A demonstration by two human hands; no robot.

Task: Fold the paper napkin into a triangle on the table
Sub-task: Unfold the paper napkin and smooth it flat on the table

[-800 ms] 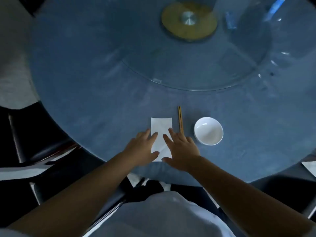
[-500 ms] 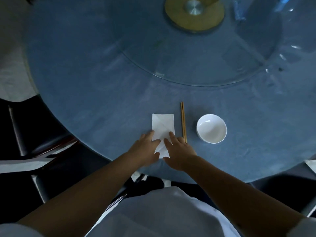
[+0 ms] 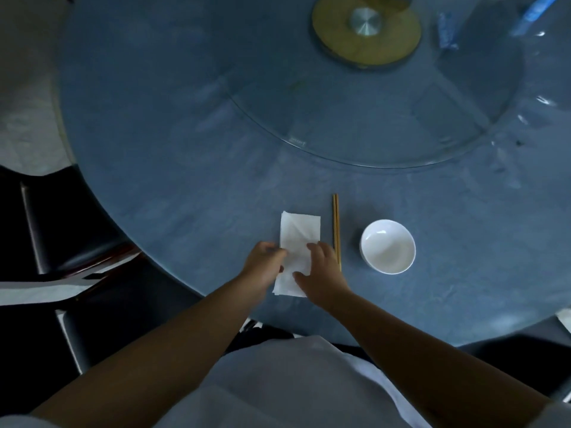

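The white paper napkin point(image 3: 299, 234) lies as a long rectangle on the blue table point(image 3: 185, 168), near its front edge, with a diagonal crease showing in its far half. My left hand point(image 3: 262, 265) is at the napkin's left edge, its fingers curled onto the paper. My right hand point(image 3: 323, 274) rests on the napkin's right side, thumb and forefinger spread over the paper. Both hands cover part of the napkin's near half.
A pair of wooden chopsticks point(image 3: 336, 225) lies just right of the napkin, touching my right hand. A white bowl point(image 3: 387, 246) stands further right. A glass turntable point(image 3: 386, 118) with a brass hub point(image 3: 366, 30) fills the table's far middle. Dark chairs point(image 3: 68, 230) stand at the left.
My left hand's fingers have curled in at the napkin's left edge. My right hand has shifted slightly right, so more of the napkin's near end shows between the hands.
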